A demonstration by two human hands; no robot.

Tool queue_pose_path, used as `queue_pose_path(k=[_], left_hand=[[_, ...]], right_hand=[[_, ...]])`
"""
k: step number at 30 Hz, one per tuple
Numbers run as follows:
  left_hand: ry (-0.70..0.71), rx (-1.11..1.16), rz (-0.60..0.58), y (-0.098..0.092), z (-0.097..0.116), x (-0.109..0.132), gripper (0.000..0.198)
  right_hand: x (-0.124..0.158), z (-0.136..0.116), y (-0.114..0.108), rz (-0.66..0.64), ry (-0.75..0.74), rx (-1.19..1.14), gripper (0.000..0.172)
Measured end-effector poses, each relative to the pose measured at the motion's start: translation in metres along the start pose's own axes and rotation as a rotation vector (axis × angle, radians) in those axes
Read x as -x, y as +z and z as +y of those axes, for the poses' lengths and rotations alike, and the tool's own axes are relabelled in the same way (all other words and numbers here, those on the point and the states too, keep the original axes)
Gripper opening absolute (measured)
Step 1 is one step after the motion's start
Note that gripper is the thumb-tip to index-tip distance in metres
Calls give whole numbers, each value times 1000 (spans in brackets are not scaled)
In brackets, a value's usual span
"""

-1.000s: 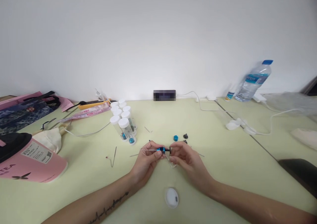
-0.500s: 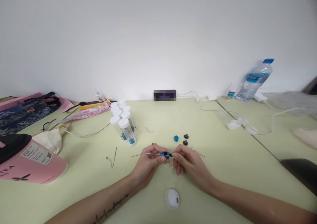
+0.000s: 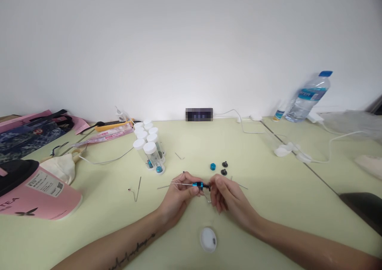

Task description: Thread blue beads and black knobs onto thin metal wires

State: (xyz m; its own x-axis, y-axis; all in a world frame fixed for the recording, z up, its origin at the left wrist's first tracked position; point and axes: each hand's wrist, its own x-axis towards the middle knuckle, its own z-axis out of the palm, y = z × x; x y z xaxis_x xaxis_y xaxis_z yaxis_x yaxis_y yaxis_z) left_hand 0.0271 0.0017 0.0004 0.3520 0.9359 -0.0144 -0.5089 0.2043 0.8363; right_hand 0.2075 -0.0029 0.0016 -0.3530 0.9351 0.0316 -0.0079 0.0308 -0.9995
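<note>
My left hand (image 3: 182, 190) pinches a small blue and black cylindrical metal part (image 3: 197, 185) between thumb and fingers. Thin silvery wire rods (image 3: 180, 183) run leftward from the part across my fingers, and a bent wire end shows below it. A black screw-like piece (image 3: 208, 187) sticks out of the part's right end. Right beside that piece is my right hand (image 3: 225, 192), fingers loosely curled and thumb lifted off it; whether a fingertip still touches it is unclear. Beyond the hands lie a blue knurled cap (image 3: 213, 166) and two black flanged screws (image 3: 224, 168).
A white lid (image 3: 208, 240) with a small dark piece lies nearest me. Capped clear tubes (image 3: 152, 150) stand left of centre, near bent wires (image 3: 136, 190) and a hex key (image 3: 179, 156). A pink cup (image 3: 44, 194) is at left, a water bottle (image 3: 308, 97) at back right.
My right thumb has come off the black end piece and moved up and right, leaving more of that piece visible. My left hand keeps its hold on the blue and black part.
</note>
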Motion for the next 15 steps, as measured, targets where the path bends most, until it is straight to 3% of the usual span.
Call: queue_pose_path(k=[7, 15], left_hand=[[11, 17, 51, 0, 2, -2, 11], [4, 2, 64, -1, 1, -1, 13]], right_hand=[[2, -9, 0, 45, -153, 22, 33], [0, -8, -1, 53, -119, 19, 40]])
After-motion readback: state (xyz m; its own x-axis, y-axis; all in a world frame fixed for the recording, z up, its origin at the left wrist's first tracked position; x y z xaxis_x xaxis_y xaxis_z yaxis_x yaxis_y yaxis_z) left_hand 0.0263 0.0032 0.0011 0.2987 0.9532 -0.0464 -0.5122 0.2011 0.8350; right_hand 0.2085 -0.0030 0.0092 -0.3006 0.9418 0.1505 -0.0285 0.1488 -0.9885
